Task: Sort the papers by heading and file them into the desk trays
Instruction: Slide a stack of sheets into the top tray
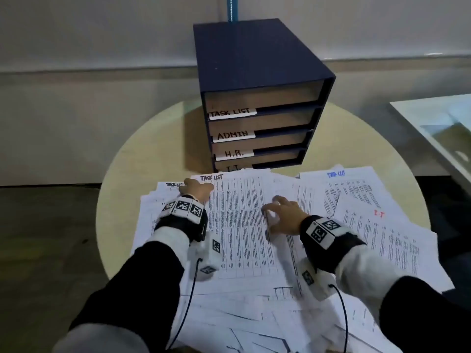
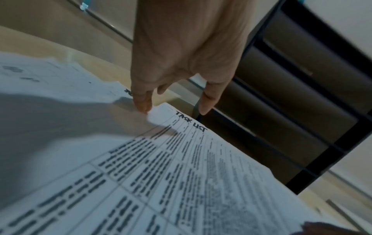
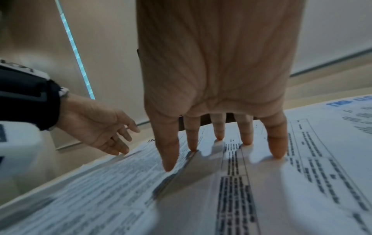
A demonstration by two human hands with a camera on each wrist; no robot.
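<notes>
The right hand presses spread fingertips on the papers, the left hand at ten o'clock rests relaxed fingers on a "TASK LIST" sheet, all on a round table, with labelled trays at twelve before a pale wall.

Lowest tray label half-hidden by papers

Office desk corner with a filing unit

A dark blue stack of desk trays bears handwritten labels reading TASK LIST, ADMIN, H.R. and I.T.; it stands on a round pale table strewn with printed papers headed by hand, against a plain wall with grey flooring below.
</notes>
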